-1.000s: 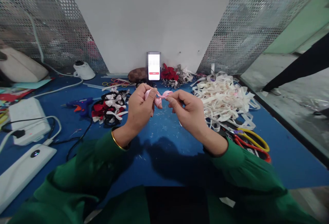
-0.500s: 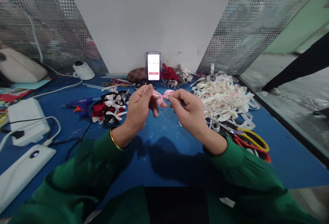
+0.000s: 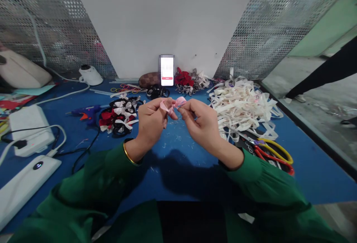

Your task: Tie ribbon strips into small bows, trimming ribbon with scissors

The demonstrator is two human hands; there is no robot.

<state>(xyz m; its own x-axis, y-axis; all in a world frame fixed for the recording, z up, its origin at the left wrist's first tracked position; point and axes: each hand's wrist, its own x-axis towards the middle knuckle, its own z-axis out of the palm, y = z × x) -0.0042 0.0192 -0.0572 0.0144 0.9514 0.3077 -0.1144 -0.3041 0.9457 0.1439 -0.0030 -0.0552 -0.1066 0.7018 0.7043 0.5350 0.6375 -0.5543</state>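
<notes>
Blue desk (image 3: 315, 154), messy heap of whitish strips (image 3: 245, 105) at far right. Left hand (image 3: 150, 120), right hand (image 3: 202, 120) over middle, fingers pinched narrow. Glue gun (image 3: 88, 114) off left. Little pink ribbon (image 3: 181, 101), loopy, gripped between both hands.

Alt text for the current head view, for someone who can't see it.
The left hand and right hand pinch a pink ribbon above a blue table. Bows and a glue gun lie left, pale ribbons and scissors right.
</notes>
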